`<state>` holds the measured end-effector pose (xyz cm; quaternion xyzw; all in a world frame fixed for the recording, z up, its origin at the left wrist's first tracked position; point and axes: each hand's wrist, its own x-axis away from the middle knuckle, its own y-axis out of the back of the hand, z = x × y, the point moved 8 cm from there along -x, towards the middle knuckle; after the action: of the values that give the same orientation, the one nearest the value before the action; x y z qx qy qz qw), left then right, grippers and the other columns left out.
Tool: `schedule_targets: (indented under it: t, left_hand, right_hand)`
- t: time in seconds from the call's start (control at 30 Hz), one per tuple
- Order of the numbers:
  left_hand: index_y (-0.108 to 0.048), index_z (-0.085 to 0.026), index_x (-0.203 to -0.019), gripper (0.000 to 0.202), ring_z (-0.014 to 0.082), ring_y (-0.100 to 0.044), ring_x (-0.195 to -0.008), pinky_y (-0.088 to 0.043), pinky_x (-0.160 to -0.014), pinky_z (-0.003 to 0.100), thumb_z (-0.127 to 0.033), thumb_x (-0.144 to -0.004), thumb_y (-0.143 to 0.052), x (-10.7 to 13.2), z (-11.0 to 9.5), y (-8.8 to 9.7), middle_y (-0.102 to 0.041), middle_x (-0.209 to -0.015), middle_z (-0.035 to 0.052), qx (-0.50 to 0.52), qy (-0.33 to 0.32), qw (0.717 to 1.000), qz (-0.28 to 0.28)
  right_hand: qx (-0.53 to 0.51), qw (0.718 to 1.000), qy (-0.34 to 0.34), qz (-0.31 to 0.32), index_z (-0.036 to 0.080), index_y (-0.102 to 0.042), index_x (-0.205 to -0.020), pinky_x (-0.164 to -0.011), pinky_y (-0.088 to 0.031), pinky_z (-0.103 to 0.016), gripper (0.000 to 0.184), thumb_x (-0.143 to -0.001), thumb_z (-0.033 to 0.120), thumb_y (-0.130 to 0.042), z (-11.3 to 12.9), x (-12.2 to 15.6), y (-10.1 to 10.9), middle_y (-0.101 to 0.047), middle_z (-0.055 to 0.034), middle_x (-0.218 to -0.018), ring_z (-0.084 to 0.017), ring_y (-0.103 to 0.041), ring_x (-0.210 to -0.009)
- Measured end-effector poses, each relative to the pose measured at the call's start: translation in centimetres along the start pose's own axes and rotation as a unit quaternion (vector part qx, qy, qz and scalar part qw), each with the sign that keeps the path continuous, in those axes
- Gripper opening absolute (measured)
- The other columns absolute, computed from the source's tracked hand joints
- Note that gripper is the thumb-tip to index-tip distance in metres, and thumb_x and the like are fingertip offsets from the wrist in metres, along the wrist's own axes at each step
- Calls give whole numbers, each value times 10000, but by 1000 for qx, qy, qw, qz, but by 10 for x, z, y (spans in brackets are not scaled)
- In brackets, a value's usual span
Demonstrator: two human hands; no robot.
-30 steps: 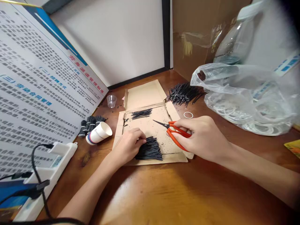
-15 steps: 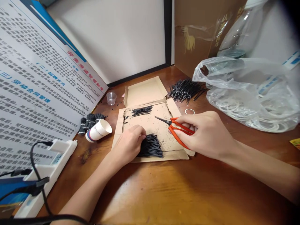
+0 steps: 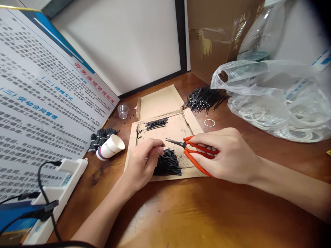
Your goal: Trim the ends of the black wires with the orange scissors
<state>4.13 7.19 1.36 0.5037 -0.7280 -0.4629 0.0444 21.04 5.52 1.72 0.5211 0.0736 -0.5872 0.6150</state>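
As scissor blades and left hand (image 3: pixel 143 163) sit almost tip to tip at ctr frame, step in hand reads as snipping one piece, approx. at the point of lining up.

L hand: fingers curled; thumb + forefinger pinching what looks like one black strand (image 3: pixel 163 145), only a dark tip showing, rest hidden.

R hand: right hand (image 3: pixel 227 155) wrapped round orange-handled scissors (image 3: pixel 198 166); blades point left, look nearly together, just beside L fingertips.

Stock, black strands:
- near pile (image 3: pixel 169 163), lower ctr, on opened cardboard (image 3: pixel 160 98), partly behind L hand.
- small row (image 3: pixel 157 123), ctr, farther back on same cardboard.
- loose heap (image 3: pixel 203 98), upper right of ctr, on table (image 3: pixel 168 213), silvery ends.
- banded bundles (image 3: pixel 103 136), left of ctr, beside tipped paper cup (image 3: pixel 106 151).

Misc.: dark specks (image 3: pixel 184 131) on cardboard, prob. offcuts; white ring (image 3: pixel 209 126), right of ctr; clear plastic bag (image 3: pixel 258 90) w/ more white rings, right side.

Next move, est.: calls for blades parted, strand end set between them, L pinch steady, fingertips kept clear of the edge.
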Motion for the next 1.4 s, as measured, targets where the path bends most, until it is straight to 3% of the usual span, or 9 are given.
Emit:
schedule_targets:
  t: [0.27, 0.5, 0.9, 1.1, 1.4]
  left_hand:
    - [-552, -183, -958, 70, 37, -539, -489, -424, -496, 188, -157, -985, -493, 3, 0, 1, -622, -774, -12, 32, 11, 999, -19]
    - [-577, -177, -927, 84, 52, -512, -465, -423, -484, 191, -158, -976, -512, 3, -1, 2, -555, -594, -49, 24, 7, 999, -26]
    - [-608, -171, -910, 99, 63, -540, -487, -447, -496, 198, -139, -963, -531, 3, -6, 3, -585, -602, -35, 4, -13, 999, -35]
    - [-601, -173, -921, 88, 57, -528, -483, -457, -512, 201, -129, -959, -534, 4, -4, 3, -596, -628, -33, 4, -8, 999, -36]
    - [-614, -170, -936, 93, 66, -531, -484, -454, -491, 209, -155, -965, -527, 3, -4, 3, -594, -650, -20, 6, -10, 999, -35]
  right_hand:
    - [-11, 1000, 9, 11, 91, -697, -756, -452, -286, -260, 147, -804, 164, -579, 4, 1, -3, -532, 18, -510, -79, -398, -434]
    - [-10, 1000, 10, 17, 120, -686, -720, -442, -253, -255, 152, -810, 171, -575, 5, 3, -5, -447, 49, -470, -72, -305, -424]
    - [-32, 999, -14, 40, 128, -696, -742, -447, -240, -256, 154, -817, 182, -574, 3, 3, -8, -454, 47, -472, -70, -307, -424]
    - [-8, 1000, -9, 17, 132, -666, -664, -452, -254, -255, 178, -811, 154, -567, 6, 3, -4, -429, 49, -471, -72, -287, -439]
    - [-16, 1000, -6, 26, 138, -685, -733, -444, -247, -265, 159, -818, 190, -562, 6, 2, -4, -510, 33, -472, -76, -361, -407]
